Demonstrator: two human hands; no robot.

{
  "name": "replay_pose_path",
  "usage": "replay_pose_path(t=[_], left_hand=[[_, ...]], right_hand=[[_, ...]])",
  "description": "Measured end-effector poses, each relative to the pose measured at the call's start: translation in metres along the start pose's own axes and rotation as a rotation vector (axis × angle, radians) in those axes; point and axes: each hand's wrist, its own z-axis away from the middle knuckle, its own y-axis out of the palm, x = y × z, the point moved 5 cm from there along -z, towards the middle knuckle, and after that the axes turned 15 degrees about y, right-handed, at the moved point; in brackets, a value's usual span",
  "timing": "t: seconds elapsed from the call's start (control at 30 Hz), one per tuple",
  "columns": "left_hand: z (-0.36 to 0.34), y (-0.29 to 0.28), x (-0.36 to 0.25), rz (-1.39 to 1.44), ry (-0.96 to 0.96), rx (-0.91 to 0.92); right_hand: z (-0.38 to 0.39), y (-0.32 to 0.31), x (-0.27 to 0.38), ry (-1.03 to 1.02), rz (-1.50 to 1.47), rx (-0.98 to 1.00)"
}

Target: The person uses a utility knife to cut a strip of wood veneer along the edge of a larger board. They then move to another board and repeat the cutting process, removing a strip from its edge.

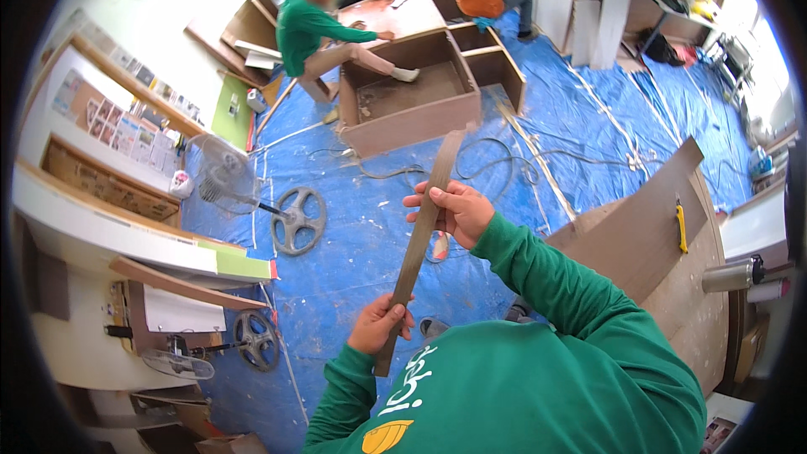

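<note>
A long, narrow brown strip (418, 252), like wood veneer or laminate, is held up at a slant in front of my body. My left hand (378, 324) grips it near its lower end, thumb on top. Higher up, my right hand (458, 212) pinches it between thumb and fingers, and its far end sticks out beyond that hand. To my right, a wide brown sheet (626, 227) lies on a worktable (702, 319). A yellow utility knife (681, 229) rests on that sheet.
Blue tarp (353, 219) covers the floor, with a cable (504, 170) across it. Ahead stands an open brown cabinet box (412, 122); a co-worker (315, 34) sits on it, with two more people behind. Standing fans (223, 168) are left, a metal tumbler (730, 276) right.
</note>
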Motion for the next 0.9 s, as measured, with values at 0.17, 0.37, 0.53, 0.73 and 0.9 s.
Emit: replay_pose_path(t=[0.17, 0.37, 0.53, 0.73, 0.9], left_hand=[[0.075, -0.081, 0.007, 0.062, 0.043, -0.089], [0.152, -0.140, 0.020, 0.158, 0.049, -0.277], [0.180, -0.174, 0.035, 0.204, 0.072, -0.424], [0.223, -0.213, 0.064, 0.119, 0.023, -0.736], [0.274, -0.236, 0.111, 0.097, -0.049, -1.122]], right_hand=[[-0.074, 0.088, -0.056, 0.070, 0.123, -0.029], [-0.160, 0.181, -0.095, 0.146, 0.091, 0.011], [-0.243, 0.222, -0.109, 0.183, 0.090, 0.060], [-0.351, 0.292, -0.132, 0.245, 0.085, 0.244], [-0.443, 0.345, -0.166, 0.338, 0.144, 0.426]])
